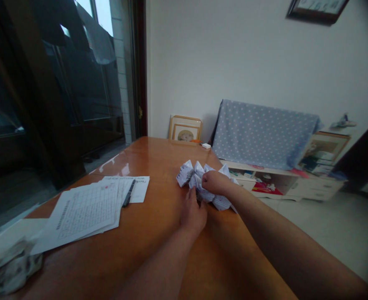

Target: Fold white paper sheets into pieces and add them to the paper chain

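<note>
A cluster of folded white paper pieces (185, 173) with printed lines sits near the table's right edge, its pointed corners standing up. My right hand (217, 182) comes in from the right over the cluster. Its fingers are curled closed on the folded paper, and the fingertips are partly hidden. Lower and to the left, my left hand (194, 212) holds the cluster's near edge between thumb and fingers. Part of the paper is hidden behind both hands.
On the brown table (159, 233), printed sheets (90, 208) lie at the left with a black pen (129, 193) on them. A crumpled cloth-like bundle (12, 266) is at the near left corner. A framed picture (185, 130) leans at the far end beside a small white box (206, 146).
</note>
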Motion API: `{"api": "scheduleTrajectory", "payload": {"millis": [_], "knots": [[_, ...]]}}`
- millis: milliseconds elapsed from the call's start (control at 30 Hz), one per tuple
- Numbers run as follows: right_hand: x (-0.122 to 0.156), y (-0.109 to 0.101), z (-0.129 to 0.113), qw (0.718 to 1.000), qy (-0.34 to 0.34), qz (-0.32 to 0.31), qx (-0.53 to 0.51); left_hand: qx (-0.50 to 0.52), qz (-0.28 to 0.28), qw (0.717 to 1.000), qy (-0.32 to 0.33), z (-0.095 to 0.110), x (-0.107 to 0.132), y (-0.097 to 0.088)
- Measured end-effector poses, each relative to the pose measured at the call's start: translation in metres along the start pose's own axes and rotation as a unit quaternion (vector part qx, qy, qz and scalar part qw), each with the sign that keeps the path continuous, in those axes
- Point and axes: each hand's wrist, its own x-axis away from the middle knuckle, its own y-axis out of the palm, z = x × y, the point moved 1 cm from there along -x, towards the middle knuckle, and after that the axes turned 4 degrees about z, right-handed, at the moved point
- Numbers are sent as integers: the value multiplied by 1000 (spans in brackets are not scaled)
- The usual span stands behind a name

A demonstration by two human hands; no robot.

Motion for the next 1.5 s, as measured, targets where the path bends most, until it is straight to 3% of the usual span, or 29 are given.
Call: {"api": "scheduleTrajectory", "payload": {"millis": [200,367,567,700,833,1033,1300,1500], "knots": [[1,7,-1,1000,-2,13,-17,-12,-4,1000,1,5,0,-2],[2,-2,8,996,1,55,-65,-13,-10,1000,-7,5,-1,-3],[-9,-23,68,976,96,153,-118,-56,-12,998,-5,9,-2,-4],[-19,-25,114,960,163,194,-121,-60,-10,998,-22,12,-3,-5],[-34,-11,140,960,186,168,-126,-70,-8,997,-32,13,-4,-5],[-58,14,155,966,176,103,-159,-71,-11,996,-45,12,-6,-5],[-74,30,159,970,139,46,-192,-97,-14,994,-41,17,-6,-6],[-77,30,154,980,111,48,-155,-95,-16,994,-41,20,-5,-8]]}}
